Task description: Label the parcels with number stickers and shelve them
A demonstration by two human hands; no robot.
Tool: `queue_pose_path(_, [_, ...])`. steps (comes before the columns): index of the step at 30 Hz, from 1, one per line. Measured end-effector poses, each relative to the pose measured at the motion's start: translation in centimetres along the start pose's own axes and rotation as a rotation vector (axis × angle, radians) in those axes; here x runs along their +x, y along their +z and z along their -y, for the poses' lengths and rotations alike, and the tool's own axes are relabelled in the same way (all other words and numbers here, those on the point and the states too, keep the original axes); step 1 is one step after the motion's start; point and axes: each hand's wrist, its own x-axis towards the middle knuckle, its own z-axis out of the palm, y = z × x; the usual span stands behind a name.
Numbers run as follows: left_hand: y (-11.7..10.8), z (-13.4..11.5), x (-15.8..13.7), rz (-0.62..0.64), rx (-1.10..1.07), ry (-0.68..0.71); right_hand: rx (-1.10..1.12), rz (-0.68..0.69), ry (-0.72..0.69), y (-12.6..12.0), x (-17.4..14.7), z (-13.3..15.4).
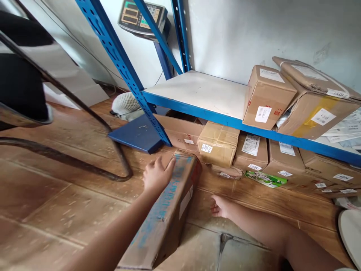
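A long cardboard box (166, 210) with blue printing on its top lies on the wooden floor, its far end near the shelf. My left hand (156, 175) rests on the far left corner of that box, fingers spread over its edge. My right hand (221, 207) lies flat on the floor just right of the box, apart from it, holding nothing. Ahead of the box sit a tan taped parcel (217, 143) and other cartons under the blue shelf (197, 109).
On the shelf stand two labelled cartons (267, 96) (313, 99). Several parcels and a green packet (265, 178) crowd the floor beneath. A blue scale platform (138, 133) with its display (141, 17) stands left of the upright. A black chair frame (70, 101) is at left.
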Motion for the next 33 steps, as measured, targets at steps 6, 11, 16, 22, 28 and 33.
queue_pose_path(6, [-0.4, 7.8, -4.5, 0.270, 0.152, 0.009, -0.072, -0.066, 0.094, 4.4, -0.5, -5.6])
queue_pose_path(11, [0.6, 8.3, -8.6, 0.335, 0.484, 0.085, -0.052, -0.119, 0.233, 7.7, -1.1, -10.7])
queue_pose_path(16, [-0.2, 7.5, -8.7, 0.382, 0.574, 0.175, 0.043, -0.135, 0.204, 8.9, -1.0, -11.3])
queue_pose_path(22, [-0.8, 6.9, -9.5, 0.413, 0.592, 0.156, 0.140, -0.089, 0.175, 8.5, -1.7, -11.9])
queue_pose_path(28, [-1.0, 8.2, -10.8, 0.493, 0.588, 0.081, 0.259, -0.036, 0.109, 8.3, -3.7, -14.4])
queue_pose_path(33, [-1.3, 7.4, -10.5, 0.526, 0.550, 0.050, 0.195, -0.038, 0.193, 10.2, -3.9, -14.6])
